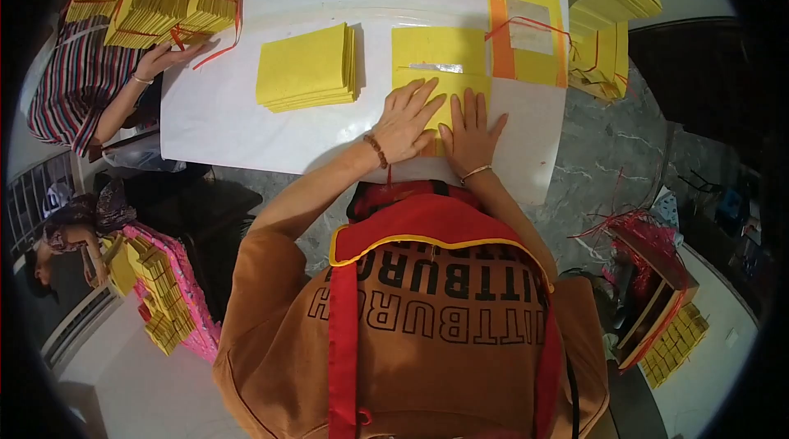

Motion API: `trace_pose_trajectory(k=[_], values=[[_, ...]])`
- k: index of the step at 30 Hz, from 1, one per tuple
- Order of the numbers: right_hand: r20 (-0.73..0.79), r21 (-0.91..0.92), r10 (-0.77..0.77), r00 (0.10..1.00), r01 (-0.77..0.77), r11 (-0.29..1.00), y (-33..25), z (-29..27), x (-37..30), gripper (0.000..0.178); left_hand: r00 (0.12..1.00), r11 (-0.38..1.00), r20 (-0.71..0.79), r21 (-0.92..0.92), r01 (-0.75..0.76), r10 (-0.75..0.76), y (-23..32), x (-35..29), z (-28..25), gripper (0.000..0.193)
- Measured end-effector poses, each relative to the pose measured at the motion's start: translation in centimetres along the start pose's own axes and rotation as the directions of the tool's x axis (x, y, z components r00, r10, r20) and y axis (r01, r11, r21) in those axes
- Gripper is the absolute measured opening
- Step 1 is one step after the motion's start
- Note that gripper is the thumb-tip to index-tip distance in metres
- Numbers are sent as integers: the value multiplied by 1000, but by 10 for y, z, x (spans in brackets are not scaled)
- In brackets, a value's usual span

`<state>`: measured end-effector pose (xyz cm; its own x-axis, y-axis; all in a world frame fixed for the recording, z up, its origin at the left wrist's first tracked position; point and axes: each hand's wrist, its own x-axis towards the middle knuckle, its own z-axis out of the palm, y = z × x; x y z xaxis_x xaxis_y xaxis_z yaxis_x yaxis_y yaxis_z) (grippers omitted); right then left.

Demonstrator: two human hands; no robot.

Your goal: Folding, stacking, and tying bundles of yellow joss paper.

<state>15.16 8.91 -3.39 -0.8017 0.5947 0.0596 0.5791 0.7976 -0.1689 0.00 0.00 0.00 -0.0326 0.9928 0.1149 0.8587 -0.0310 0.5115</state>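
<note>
Yellow paper piece (pixel 444 48), flat on the table (pixel 246 139) near its front edge, beneath both hands. Probably light, pliable and easily creased; best held by its outer edges. Left hand (pixel 403 127) open, fingers extended over its left part; right hand (pixel 472 135) open, laid flat over its right part; neither grips. Surroundings, left to right: tied yellow bundles (pixel 156 7), a co-worker's hand (pixel 171 56) against them; yellow stack (pixel 306 65); orange-banded yellow sheet (pixel 530 67), crossed by red string (pixel 518 19) that reaches the piece's right edge and could snag.
</note>
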Motion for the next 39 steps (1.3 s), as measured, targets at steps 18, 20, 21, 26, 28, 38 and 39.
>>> trace_pose_trajectory(k=[18, 20, 21, 26, 28, 38, 39], values=[[-60, 988, 568, 821, -31, 149, 29, -29, -27, 53, 866, 988, -497, 153, 20, 59, 37, 13, -82, 51], [54, 972, 480, 876, -157, 177, 31, -27, -29, 53, 790, 966, -604, 252, 61, 107, 29, -2, -117, 52], [57, 972, 479, 876, -159, 173, 32, -24, -31, 53, 783, 943, -613, 312, 116, 106, 16, -12, -132, 50], [25, 873, 333, 943, -183, 452, 35, -6, -27, 51, 906, 741, -359, 542, 396, -222, -81, -82, -123, 57], [-30, 843, 302, 953, -139, 520, 36, -5, -24, 49, 918, 764, -296, 517, 386, -263, -85, -90, -112, 59], [-42, 455, 136, 990, -103, 885, 41, -11, 5, 48, 935, 805, -228, 477, 352, -273, -99, -98, -103, 60], [-43, 457, 137, 990, -102, 884, 43, -10, 7, 48, 943, 814, -130, 477, 330, -306, -97, -94, -116, 59]])
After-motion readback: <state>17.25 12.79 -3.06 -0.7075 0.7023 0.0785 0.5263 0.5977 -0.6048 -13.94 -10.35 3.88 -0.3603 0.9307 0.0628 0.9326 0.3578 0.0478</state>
